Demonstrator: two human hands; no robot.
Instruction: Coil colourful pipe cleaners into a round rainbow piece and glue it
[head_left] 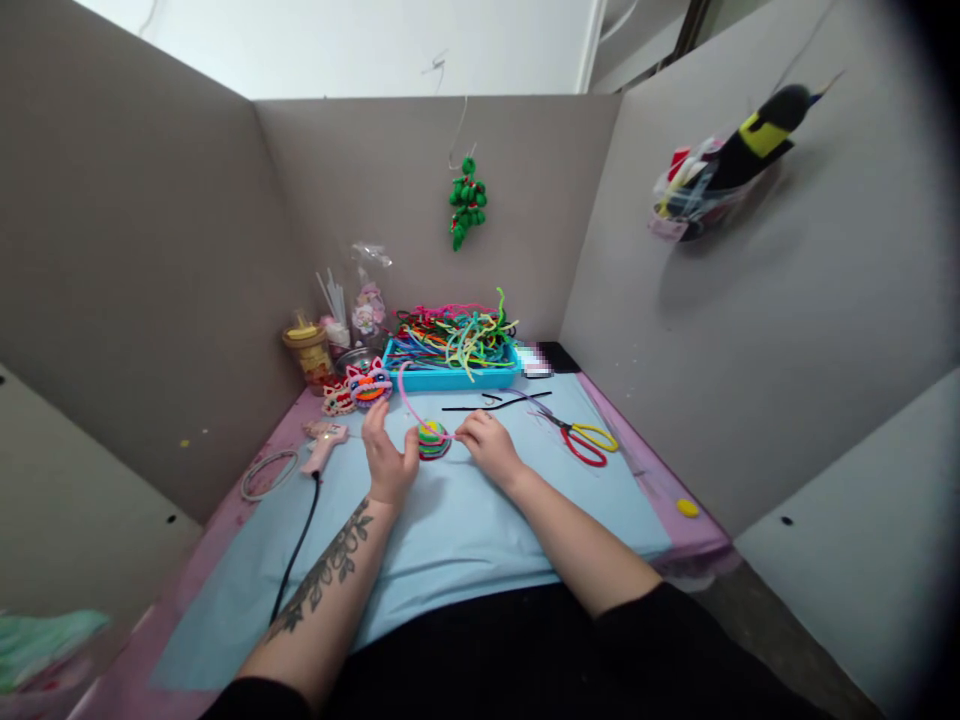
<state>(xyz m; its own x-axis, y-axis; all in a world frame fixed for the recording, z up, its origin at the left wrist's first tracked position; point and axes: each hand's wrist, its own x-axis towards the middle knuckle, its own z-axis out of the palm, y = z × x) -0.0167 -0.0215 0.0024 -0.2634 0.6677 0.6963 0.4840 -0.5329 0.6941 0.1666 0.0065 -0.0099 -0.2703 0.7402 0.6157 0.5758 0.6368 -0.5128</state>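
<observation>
Between my hands is a pink pipe cleaner, its upper part curving up and to the left. My right hand pinches its lower end with closed fingers. My left hand has its thumb and fingers apart, with nothing visibly held, beside a small round coil of green, yellow and red pipe cleaners. That coil lies on the blue cloth, partly behind the pink strand. Two finished animal-face pieces, one purple and orange and one red and white, sit just beyond my left hand.
A blue tray heaped with colourful pipe cleaners stands at the back. Right of centre lie scissors with red and yellow handles and black strips. A pink glue gun with a dark cord lies left. Grey partitions enclose the table.
</observation>
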